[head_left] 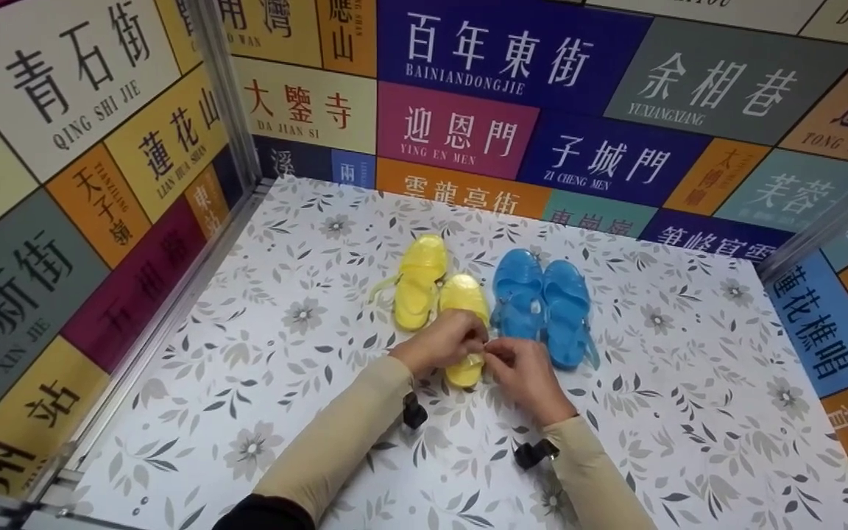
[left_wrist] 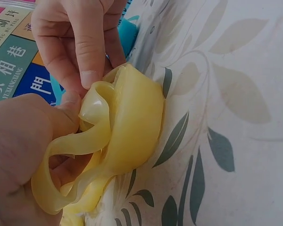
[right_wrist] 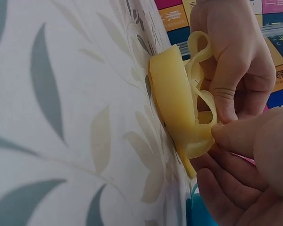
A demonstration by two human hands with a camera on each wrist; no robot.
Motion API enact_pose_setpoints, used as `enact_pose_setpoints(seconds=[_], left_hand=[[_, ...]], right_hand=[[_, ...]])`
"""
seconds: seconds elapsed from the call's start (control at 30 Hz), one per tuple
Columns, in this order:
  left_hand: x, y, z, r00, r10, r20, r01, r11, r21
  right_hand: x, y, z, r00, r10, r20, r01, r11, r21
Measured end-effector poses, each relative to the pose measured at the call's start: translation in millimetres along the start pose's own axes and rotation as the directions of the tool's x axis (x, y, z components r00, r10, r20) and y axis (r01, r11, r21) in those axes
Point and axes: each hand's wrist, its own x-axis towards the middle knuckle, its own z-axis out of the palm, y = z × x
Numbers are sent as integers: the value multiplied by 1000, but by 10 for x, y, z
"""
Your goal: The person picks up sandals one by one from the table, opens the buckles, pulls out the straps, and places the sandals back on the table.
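A yellow sandal (head_left: 463,293) lies sole-down on the table, toe pointing away, with both hands at its ankle strap (left_wrist: 94,110). My left hand (head_left: 444,340) reaches over the sandal's middle from the left; its thumb and fingers pinch the strap, which loops beside the fingers. From the right, my right hand (head_left: 528,374) pinches the strap's end between thumb and fingertips (right_wrist: 221,134). The two hands' fingertips meet at the sandal's right side, and they hide the fastening. The other yellow sandal (head_left: 419,283) lies to the left, its strap (head_left: 382,288) hanging loose outward.
Two blue sandals (head_left: 565,309) lie side by side just right of the yellow pair, close to my right hand. The table (head_left: 306,427) has a white leaf-and-flower cover. Panels with street names (head_left: 461,136) stand behind and along both sides.
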Motion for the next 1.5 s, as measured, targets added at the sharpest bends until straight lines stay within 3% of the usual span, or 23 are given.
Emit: enact_pose_setpoints(seconds=[0.3, 0.53, 0.83, 1.0, 1.3, 1.5], left_hand=[[5, 25, -31, 1000, -23, 7, 23, 1000, -9], [-2, 7, -17, 999, 37, -7, -37, 999, 40], [9, 19, -34, 1000, -3, 10, 3, 1000, 10], [-7, -5, -12, 1000, -4, 2, 4, 1000, -5], [-18, -42, 22, 1000, -15, 10, 15, 998, -54], [-4, -34, 13, 1000, -1, -2, 1, 999, -33]], right_hand=[[33, -4, 24, 996, -54, -66, 52, 998, -38], [28, 13, 56, 990, -98, -101, 93, 994, -57], [37, -18, 72, 986, -85, -143, 80, 996, -40], [22, -20, 74, 993, -43, -114, 40, 999, -25], [-35, 41, 22, 995, 95, 15, -96, 992, 85], [-18, 75, -4, 993, 113, 44, -117, 988, 101]])
